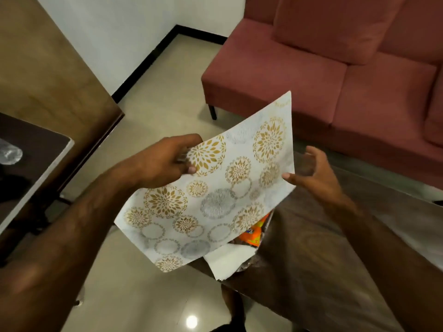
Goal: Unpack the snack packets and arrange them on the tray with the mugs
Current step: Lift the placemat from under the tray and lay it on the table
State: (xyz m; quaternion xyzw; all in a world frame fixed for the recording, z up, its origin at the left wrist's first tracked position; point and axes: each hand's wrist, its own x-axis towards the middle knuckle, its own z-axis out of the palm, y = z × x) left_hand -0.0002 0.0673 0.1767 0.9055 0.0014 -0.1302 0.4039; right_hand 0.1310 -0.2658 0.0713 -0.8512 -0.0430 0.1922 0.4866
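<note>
My left hand [165,161] pinches the upper left edge of a white wrapping paper sheet [215,200] printed with gold and grey round flowers, lifted above the table corner. My right hand [311,173] hovers at the sheet's right edge, fingers spread, its fingertips close to the paper without gripping it. Under the lifted sheet an orange snack packet [251,236] peeks out, lying on more white paper [227,262]. No tray or mugs are in view.
The dark wooden table [311,248] runs from centre to lower right. A pink sofa [335,80] stands behind it. At the left is a dark side table [31,159] with a crumpled clear plastic item on it [9,154]. Beige tiled floor lies between.
</note>
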